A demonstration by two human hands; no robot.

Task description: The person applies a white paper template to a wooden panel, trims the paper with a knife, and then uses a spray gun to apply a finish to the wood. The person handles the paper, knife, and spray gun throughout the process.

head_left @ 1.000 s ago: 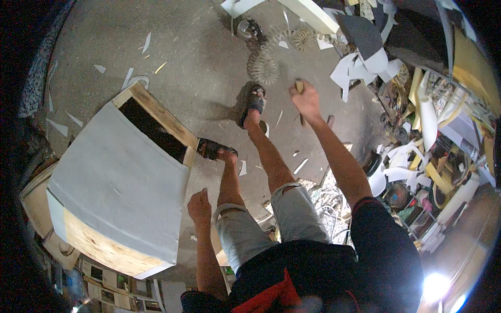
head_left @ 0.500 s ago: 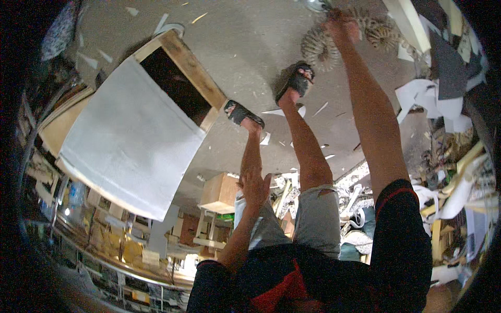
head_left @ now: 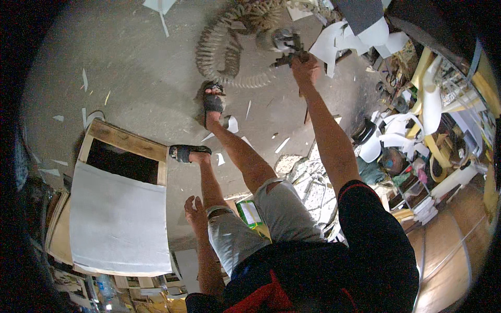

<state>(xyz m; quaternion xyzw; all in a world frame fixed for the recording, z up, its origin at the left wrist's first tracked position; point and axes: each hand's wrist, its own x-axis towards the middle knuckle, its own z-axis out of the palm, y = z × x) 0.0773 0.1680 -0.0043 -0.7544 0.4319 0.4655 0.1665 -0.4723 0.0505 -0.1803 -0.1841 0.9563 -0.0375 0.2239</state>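
My right hand (head_left: pixel 307 68) reaches far out over the floor, its fingers wrapped round the dark grip of what looks like an air spray gun with a round metallic cup (head_left: pixel 282 39). A coiled, translucent air hose (head_left: pixel 216 49) lies in loops on the floor beside the gun. My left hand (head_left: pixel 195 214) hangs by my left knee, holding nothing, with its fingers loosely apart. To its left stands a wooden frame (head_left: pixel 133 138) partly covered by a pale grey-white sheet (head_left: pixel 120 219); a dark opening shows at its uncovered end.
White offcuts (head_left: pixel 163 8) are scattered over the grey concrete floor (head_left: pixel 141 68). At the right, foam and sheet scraps (head_left: pixel 360 39) pile up beside a cluttered rack and a large tan curved panel (head_left: pixel 449 245). A green-and-white package (head_left: pixel 249 214) shows between my legs.
My view has swung to the right. The spray gun, at the top edge before, now shows more fully in my right hand. My left hand has moved off my left leg.
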